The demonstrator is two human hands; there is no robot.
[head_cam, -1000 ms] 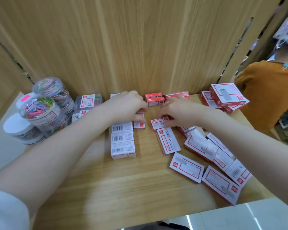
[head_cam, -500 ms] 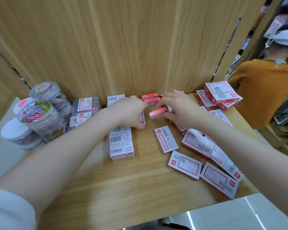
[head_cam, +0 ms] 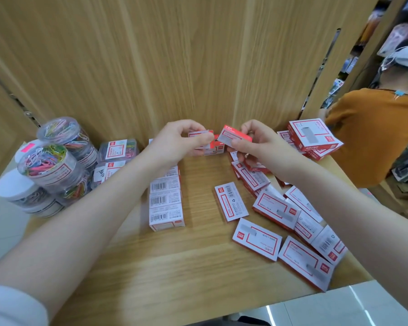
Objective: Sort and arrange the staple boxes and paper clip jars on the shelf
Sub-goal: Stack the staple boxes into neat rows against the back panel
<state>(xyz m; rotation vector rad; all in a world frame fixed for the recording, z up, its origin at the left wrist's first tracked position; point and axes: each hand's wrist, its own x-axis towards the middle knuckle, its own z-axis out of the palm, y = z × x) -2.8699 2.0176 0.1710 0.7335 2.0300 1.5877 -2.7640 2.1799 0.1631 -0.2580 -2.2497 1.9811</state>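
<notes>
My left hand holds a small red-and-white staple box above the back of the wooden shelf. My right hand holds another small staple box, tilted, just beside the first. A tidy row of staple boxes lies barcode up below my left hand. Several larger staple boxes are scattered flat on the right side. Clear paper clip jars with coloured clips stand stacked at the left edge.
Two small clear boxes of coloured clips sit between the jars and the row. A stack of large staple boxes stands at the back right corner. A person in an orange shirt stands beyond the shelf's right side. A wooden back panel closes the rear.
Both hands have lifted off the shelf, each with a small staple box, and now hold the two boxes side by side near the back wall.
</notes>
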